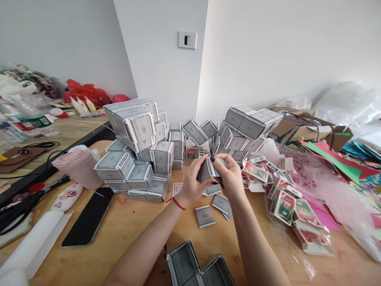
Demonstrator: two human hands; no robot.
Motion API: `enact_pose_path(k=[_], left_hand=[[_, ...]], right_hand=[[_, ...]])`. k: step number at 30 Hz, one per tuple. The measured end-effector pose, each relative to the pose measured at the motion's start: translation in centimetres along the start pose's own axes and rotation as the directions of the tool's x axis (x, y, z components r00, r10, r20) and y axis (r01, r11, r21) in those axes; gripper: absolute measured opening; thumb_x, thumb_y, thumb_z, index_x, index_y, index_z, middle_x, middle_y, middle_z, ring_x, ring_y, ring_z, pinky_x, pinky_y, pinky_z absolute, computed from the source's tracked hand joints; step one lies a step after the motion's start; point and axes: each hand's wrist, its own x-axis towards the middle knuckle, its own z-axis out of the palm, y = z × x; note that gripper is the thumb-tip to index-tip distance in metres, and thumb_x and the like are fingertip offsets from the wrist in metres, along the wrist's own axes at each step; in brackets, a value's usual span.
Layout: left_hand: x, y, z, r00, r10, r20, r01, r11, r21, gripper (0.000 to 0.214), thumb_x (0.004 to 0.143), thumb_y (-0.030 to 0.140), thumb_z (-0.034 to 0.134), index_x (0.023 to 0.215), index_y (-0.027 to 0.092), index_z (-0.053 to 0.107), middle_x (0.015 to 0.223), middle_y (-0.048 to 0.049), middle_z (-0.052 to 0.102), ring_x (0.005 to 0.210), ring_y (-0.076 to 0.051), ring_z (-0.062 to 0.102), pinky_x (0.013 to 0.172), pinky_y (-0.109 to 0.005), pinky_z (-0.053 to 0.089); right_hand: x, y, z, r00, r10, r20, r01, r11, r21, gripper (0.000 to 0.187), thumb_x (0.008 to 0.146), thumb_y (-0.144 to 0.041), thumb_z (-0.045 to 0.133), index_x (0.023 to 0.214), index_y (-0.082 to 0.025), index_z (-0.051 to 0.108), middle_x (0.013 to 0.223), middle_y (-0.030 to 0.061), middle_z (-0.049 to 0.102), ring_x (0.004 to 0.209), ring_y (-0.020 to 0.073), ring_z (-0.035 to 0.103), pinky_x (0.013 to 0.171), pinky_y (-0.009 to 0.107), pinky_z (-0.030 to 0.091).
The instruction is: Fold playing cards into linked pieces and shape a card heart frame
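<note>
Both hands close around a small piece of grey-patterned folded playing cards (206, 172) above the middle of the table. My left hand (191, 182), with a red string at the wrist, grips its left side. Dark-nailed fingers of my right hand (232, 176) pinch the right side, hiding part of it. Below the hands lie a folded card (205, 216) and a few more loose folded cards (222, 203). Closest to me stands a card-built structure (184, 264) with open box-like sections. Behind the hands rise a left stack of card blocks (139, 129) and a right stack of card blocks (248, 123).
Torn card boxes (285, 204) and plastic wrap (321, 178) crowd the right side. On the left are a black phone (88, 217), a pink cup (79, 167), a white roll (38, 242) and black-handled scissors (24, 212). A wall (166, 71) stands behind the stacks.
</note>
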Motion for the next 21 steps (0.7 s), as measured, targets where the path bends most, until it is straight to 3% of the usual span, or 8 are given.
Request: enact_pose_path(k=[5, 14, 21], left_hand=[[-0.1, -0.3, -0.1, 0.998, 0.066, -0.02, -0.065, 0.998, 0.01, 0.064, 0.075, 0.056, 0.048, 0.125, 0.016, 0.042, 0.118, -0.0148, 0.05, 0.111, -0.026, 0.047, 0.094, -0.042, 0.039], [-0.3, -0.4, 0.2, 0.999, 0.054, -0.001, -0.054, 0.997, 0.054, 0.056, 0.081, 0.049, 0.045, 0.127, 0.018, 0.041, 0.114, -0.0127, 0.049, 0.109, -0.024, 0.047, 0.092, -0.04, 0.04], [-0.2, -0.3, 0.2, 0.998, 0.035, 0.061, -0.04, 0.996, 0.084, 0.054, 0.081, 0.043, 0.049, 0.128, 0.019, 0.04, 0.115, -0.0118, 0.048, 0.109, -0.023, 0.046, 0.093, -0.039, 0.039]], right_hand=[[0.0, -0.2, -0.2, 1.0, 0.004, -0.004, -0.004, 0.999, -0.039, 0.038, 0.061, -0.045, 0.069, 0.085, -0.02, 0.052, 0.062, -0.0034, 0.053, 0.042, 0.0082, 0.042, 0.037, 0.02, 0.033], [0.2, -0.2, -0.7, 0.989, -0.151, 0.001, 0.147, 0.961, -0.232, 0.028, 0.066, -0.04, 0.065, 0.082, -0.019, 0.054, 0.069, -0.0007, 0.055, 0.056, 0.0114, 0.047, 0.05, 0.022, 0.039], [0.2, -1.0, -1.4, 0.981, -0.19, 0.046, 0.194, 0.906, -0.378, 0.022, 0.067, -0.035, 0.063, 0.079, -0.019, 0.054, 0.068, -0.0013, 0.053, 0.061, 0.0129, 0.047, 0.056, 0.024, 0.039]])
